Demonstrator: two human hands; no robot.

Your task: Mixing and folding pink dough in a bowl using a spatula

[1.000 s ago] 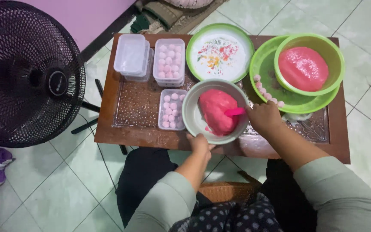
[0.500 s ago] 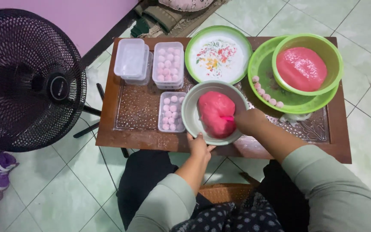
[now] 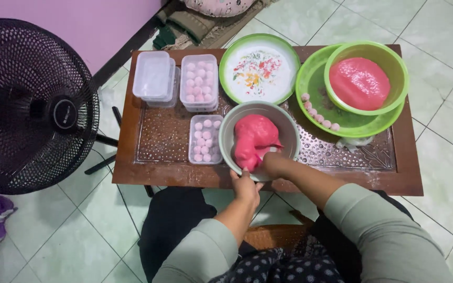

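Your left hand [image 3: 246, 184] gripped the near rim of the round grey-green bowl [image 3: 228, 137], fingers curled over its edge. Your right hand [image 3: 273, 163] reached inside that bowl at its near right side, closed against the lump of bright pink dough [image 3: 252, 137]; whether it held a utensil could not be told, as only a small pale pink piece showed beside the fingers. The bowl stood at the front middle of the low brown wooden counter [image 3: 148, 173], with the dough heaped toward its left wall.

Just left of the bowl lay a clear rectangular plastic box of small pale pink balls [image 3: 204, 139]. Behind it stood a second filled clear box [image 3: 199, 82] and, further left, a stack of closed clear plastic boxes [image 3: 153, 77]. A green-rimmed white plate with coloured specks [image 3: 259, 68] sat behind the bowl. To the right, a wide green plastic basin [image 3: 310, 84] carried a row of pale pink balls [image 3: 318, 114] and a smaller green bowl of smooth pink dough [image 3: 360, 83]. A black floor fan [image 3: 32, 105] stood left of the counter.
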